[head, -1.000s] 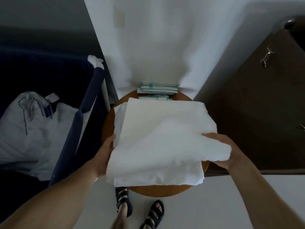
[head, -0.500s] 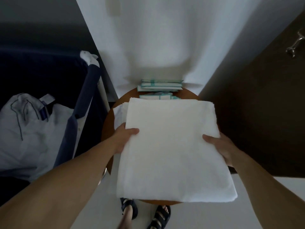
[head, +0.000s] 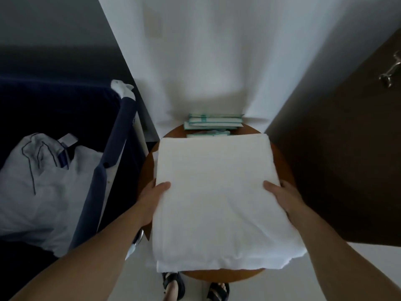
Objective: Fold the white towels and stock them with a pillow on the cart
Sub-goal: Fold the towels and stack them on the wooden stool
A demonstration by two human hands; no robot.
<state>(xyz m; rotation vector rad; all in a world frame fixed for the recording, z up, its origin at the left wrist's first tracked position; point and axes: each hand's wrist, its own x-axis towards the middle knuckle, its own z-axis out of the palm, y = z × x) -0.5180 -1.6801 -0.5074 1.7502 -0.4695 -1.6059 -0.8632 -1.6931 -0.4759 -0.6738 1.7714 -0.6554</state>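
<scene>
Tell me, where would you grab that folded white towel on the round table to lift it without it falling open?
Take the folded white towel by its two side edges at mid-length, one grip from each side, as the left hand and right hand do now, thumbs on top. It lies flat and wide on the round table, so supporting both sides probably keeps the layers together.

- I count one folded white towel (head: 214,198) on top, with the edge of a second layer showing beneath; whether that is a separate towel I cannot tell.
- One round wooden table (head: 282,161).
- Two hands: left hand (head: 152,196), right hand (head: 282,196).
- Three teal-edged packets (head: 214,121), stacked.
- One white bag (head: 43,187).
- Two sandalled feet (head: 173,285).
- One door handle (head: 390,72).
</scene>
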